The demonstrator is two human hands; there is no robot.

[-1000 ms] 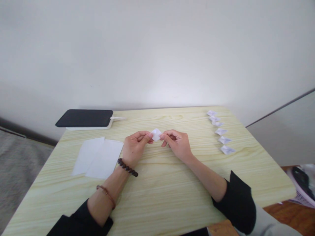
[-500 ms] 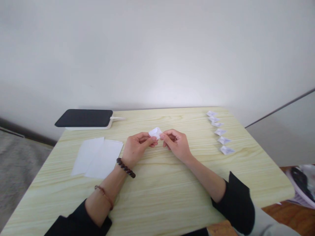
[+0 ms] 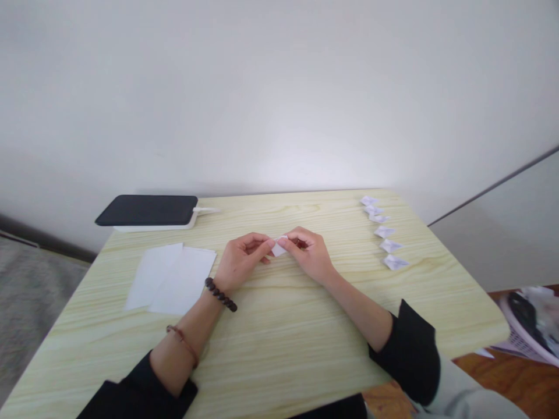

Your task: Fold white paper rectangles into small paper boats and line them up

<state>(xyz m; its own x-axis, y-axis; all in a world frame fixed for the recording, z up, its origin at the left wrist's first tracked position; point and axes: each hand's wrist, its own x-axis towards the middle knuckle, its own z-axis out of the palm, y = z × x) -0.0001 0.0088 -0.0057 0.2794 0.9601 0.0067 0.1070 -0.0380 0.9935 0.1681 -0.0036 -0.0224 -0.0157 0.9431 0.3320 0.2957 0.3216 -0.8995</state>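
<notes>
A small folded white paper piece (image 3: 278,249) is pinched between both of my hands over the middle of the light wooden table (image 3: 279,326). My left hand (image 3: 240,263), with a dark bead bracelet at the wrist, grips its left side with closed fingers. My right hand (image 3: 308,254) pinches its right side, fingers curled. Most of the paper is hidden between the fingertips.
Two flat white paper sheets (image 3: 172,278) lie on the left. A dark tablet (image 3: 146,210) on a white base sits at the back left. Several small folded paper pieces (image 3: 384,231) form a row at the back right. A basket (image 3: 530,326) stands beyond the table's right edge.
The hands have drawn closer together and lowered slightly; the paper piece shows less between the fingers than before. The view has shifted a little.
</notes>
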